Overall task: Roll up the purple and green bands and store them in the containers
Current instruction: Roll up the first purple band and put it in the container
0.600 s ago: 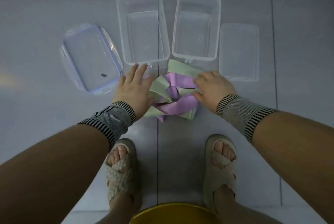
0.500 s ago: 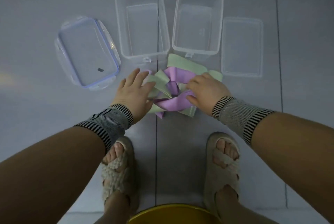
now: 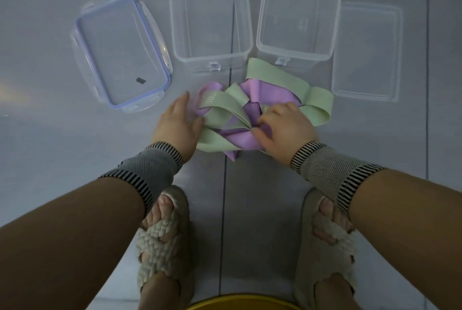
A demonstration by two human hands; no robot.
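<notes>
Bands: purple bands (image 3: 268, 93) and green bands (image 3: 275, 75) lying tangled in one heap on the floor (image 3: 50, 134), just in front of the two containers, between both hands. Left container (image 3: 210, 59) and right container (image 3: 295, 53) both sitting uncovered and holding nothing; blue-rimmed lid (image 3: 120, 52) lying to the left, plain lid (image 3: 366, 49) to the right.

Step in hand: sorting the heap, nothing rolled yet. Right hand (image 3: 282, 127) pinching into the middle of the pile, fingers curled on a strap, likely purple, though the knot is hiding exactly which. Left hand (image 3: 178, 123) lying flat and relaxed, fingers straight, touching the heap's left edge, gripping nothing.

Next move calling for pulling one strap free of the others, laying it out straight, then rolling from one end.

Orientation: no single long axis, loops crossing every way. The widest green loop running roughly left-to-right along the far side, its end pointing toward the plain lid; a printed green strap slanting from the left hand toward the centre.
</notes>
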